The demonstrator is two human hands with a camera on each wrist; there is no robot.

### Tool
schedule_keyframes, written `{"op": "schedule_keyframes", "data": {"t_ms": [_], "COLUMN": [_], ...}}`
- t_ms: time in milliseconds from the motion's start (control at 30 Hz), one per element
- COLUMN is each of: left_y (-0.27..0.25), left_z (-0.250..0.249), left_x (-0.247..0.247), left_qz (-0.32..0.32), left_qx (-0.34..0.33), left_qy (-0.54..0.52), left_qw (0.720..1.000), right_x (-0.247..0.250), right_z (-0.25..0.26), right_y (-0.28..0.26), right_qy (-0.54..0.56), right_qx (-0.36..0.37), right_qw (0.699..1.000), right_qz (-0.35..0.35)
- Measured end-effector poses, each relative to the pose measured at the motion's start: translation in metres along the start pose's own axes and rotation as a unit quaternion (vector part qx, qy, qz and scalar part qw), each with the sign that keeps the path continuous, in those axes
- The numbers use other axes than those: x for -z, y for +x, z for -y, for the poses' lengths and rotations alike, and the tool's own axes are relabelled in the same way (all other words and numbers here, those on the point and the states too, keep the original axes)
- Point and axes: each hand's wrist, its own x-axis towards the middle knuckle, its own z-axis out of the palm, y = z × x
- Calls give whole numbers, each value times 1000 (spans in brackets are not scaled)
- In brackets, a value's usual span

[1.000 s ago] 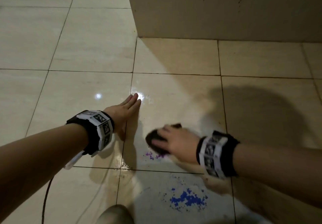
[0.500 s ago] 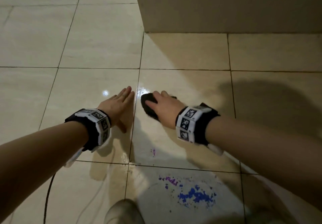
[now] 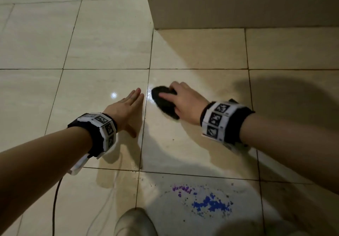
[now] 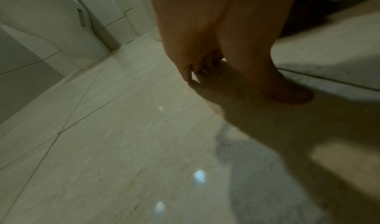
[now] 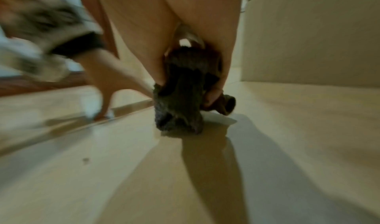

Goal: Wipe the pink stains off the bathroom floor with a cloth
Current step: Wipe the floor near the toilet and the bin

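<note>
My right hand (image 3: 180, 100) grips a bunched dark cloth (image 3: 164, 102) and presses it on the wet beige floor tile (image 3: 198, 144) in the middle of the head view. The right wrist view shows the cloth (image 5: 180, 97) wadded under my palm with fingers curled round it. My left hand (image 3: 126, 107) lies flat on the neighbouring tile, fingers straight, just left of the cloth. A pinkish-purple stain (image 3: 182, 189) sits on the near tile, well behind the cloth. In the left wrist view the left hand (image 4: 216, 61) rests on the floor.
A blue stain (image 3: 211, 203) lies beside the purple one. A beige wall corner (image 3: 229, 4) rises at the back right. My shoe (image 3: 134, 223) is at the bottom edge. A cable (image 3: 55, 199) trails from my left wrist. A white toilet base (image 4: 51, 29) stands to the left.
My right hand slid the cloth from the purple specks near me away to the far edge of the tile. The specks on that tile are gone. The left hand stayed put.
</note>
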Motion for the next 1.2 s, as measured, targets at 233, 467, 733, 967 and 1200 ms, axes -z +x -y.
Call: {"op": "schedule_keyframes", "data": {"t_ms": [233,467,733,967,1200], "left_y": [1,8,20,31,29], "left_z": [3,11,-29,-52,-51], "left_x": [0,27,34,12,12], "left_qz": [9,-11,-31,-15,-19], "left_qx": [-2,-19,-54,-115,-111], "left_qy": [21,75,8,40,30], "left_qw": [1000,997,998,992,993], "right_x": [-7,-55,7,4,-49], "right_z": [5,62,-47,-109,-50], "right_y": [7,-70,-55,-76,-157], "right_qy": [-107,-78,25,-34,-69], "right_qx": [31,301,-10,-95,150], "right_qw": [991,929,1000,989,985], "right_qz": [76,199,-7,-103,51]}}
